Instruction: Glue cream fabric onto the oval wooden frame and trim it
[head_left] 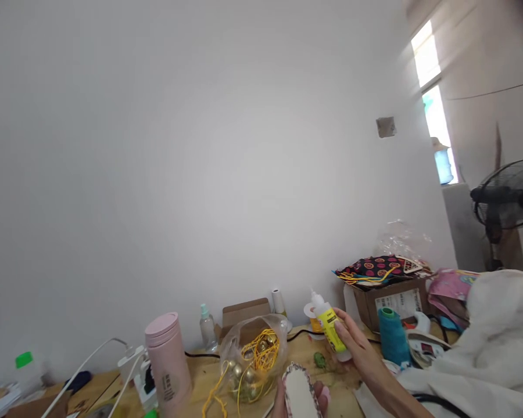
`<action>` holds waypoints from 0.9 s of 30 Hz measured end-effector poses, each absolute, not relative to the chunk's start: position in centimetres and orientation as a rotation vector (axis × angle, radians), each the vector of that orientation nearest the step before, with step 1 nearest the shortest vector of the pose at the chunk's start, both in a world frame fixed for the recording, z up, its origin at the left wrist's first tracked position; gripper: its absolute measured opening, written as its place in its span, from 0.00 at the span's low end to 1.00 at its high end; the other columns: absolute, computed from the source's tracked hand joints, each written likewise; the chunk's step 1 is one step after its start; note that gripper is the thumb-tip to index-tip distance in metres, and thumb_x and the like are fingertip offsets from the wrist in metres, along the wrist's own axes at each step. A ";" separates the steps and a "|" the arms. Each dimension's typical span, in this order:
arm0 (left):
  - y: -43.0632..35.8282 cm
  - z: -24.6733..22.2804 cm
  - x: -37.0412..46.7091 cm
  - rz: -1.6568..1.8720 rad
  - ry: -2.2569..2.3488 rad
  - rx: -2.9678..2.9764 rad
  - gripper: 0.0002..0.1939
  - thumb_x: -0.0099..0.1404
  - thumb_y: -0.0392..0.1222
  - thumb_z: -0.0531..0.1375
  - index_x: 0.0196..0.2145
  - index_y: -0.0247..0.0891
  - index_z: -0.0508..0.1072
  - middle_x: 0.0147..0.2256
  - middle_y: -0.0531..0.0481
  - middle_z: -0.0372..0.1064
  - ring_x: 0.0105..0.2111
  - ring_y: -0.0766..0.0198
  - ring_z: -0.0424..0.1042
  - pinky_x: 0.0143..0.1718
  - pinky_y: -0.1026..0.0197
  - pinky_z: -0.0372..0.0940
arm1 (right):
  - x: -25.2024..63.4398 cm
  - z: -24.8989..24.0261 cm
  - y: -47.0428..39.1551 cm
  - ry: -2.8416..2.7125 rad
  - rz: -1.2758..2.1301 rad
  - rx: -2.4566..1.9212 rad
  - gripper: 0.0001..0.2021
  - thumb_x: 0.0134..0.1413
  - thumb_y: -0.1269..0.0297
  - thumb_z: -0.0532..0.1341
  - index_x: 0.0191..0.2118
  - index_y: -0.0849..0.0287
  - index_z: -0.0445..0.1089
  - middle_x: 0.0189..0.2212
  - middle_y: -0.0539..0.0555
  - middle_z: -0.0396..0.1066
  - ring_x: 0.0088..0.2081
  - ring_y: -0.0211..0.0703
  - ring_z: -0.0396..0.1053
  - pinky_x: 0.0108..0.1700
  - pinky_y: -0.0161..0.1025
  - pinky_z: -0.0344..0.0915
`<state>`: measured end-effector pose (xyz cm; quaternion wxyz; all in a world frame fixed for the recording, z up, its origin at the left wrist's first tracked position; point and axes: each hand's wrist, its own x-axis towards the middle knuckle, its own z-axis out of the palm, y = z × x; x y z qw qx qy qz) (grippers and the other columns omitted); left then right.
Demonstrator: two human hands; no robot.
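Though cluttered, tabletop (342, 396) beside wall (244, 174).

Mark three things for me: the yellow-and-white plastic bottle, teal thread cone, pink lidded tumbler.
Yellow-and-white plastic bottle (330, 328), head view: its label.
Teal thread cone (393, 342), head view: wound thread.
Pink lidded tumbler (168, 360), head view: its body.

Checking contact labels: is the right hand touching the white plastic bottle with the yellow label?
Touching. The head view shows the right hand gripping the yellow-labelled white bottle, fingers against it.

Open air before the wall (235, 174); below, pink flask (169, 366), plastic bag (230, 354) and teal spool (393, 339) as obstacles.
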<state>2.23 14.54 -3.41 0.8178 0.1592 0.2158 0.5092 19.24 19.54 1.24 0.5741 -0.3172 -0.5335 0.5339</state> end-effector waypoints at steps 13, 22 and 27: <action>12.0 0.1 3.9 1.141 0.552 0.215 0.19 0.57 0.51 0.54 0.26 0.30 0.72 0.24 0.45 0.74 0.23 0.63 0.73 0.21 0.65 0.60 | 20.6 2.1 18.0 -0.791 1.356 -0.618 0.25 0.22 0.66 0.70 0.35 0.58 0.63 0.29 0.49 0.71 0.31 0.41 0.69 0.34 0.34 0.66; 12.2 0.1 4.1 1.039 0.524 0.178 0.30 0.59 0.59 0.45 0.29 0.26 0.71 0.24 0.44 0.73 0.20 0.66 0.71 0.16 0.68 0.58 | 18.5 2.4 16.4 -0.655 1.396 -0.652 0.17 0.35 0.52 0.65 0.25 0.59 0.60 0.13 0.41 0.56 0.12 0.27 0.46 0.11 0.27 0.44; 11.6 0.3 4.3 1.099 0.546 0.219 0.28 0.60 0.56 0.46 0.31 0.26 0.72 0.27 0.42 0.74 0.23 0.64 0.72 0.22 0.65 0.61 | 18.2 2.5 16.0 -0.604 1.585 -0.502 0.17 0.27 0.65 0.70 0.26 0.59 0.62 0.19 0.44 0.63 0.18 0.29 0.58 0.19 0.27 0.58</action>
